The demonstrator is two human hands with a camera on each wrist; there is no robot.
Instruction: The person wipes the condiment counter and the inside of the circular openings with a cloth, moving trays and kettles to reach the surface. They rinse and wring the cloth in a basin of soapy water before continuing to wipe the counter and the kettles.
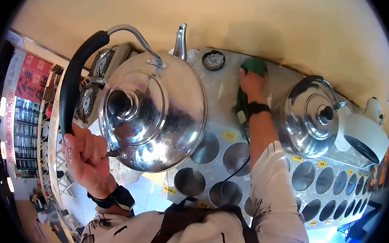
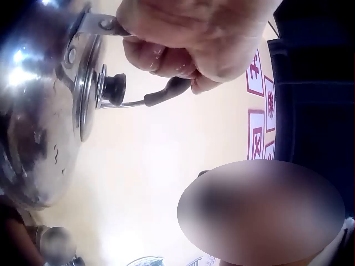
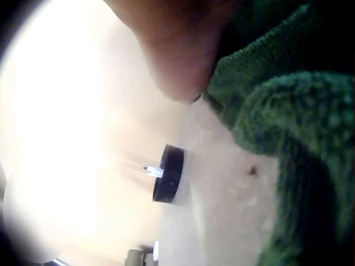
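My left hand [image 1: 85, 157] grips the black handle of a large shiny steel kettle [image 1: 172, 133], held up close in front of me above the counter's left part. Its black-knobbed lid [image 1: 120, 103] is on, and the spout points away. In the left wrist view, the fingers [image 2: 158, 58] curl round the handle's lower end beside the kettle wall. Farther right, my right hand [image 1: 252, 86] holds a green cloth [image 1: 254, 65] down on the counter; folds of the cloth [image 3: 299, 122] fill the right side of the right wrist view.
A second steel kettle [image 1: 308, 136] stands right of my right arm, beside a white appliance [image 1: 365, 135]. A black round dish [image 1: 214, 60] with whitish pieces sits by the wall. Round wells with yellow labels [image 1: 230, 135] line the counter's near side. Tissue boxes [image 1: 101, 66] lie left.
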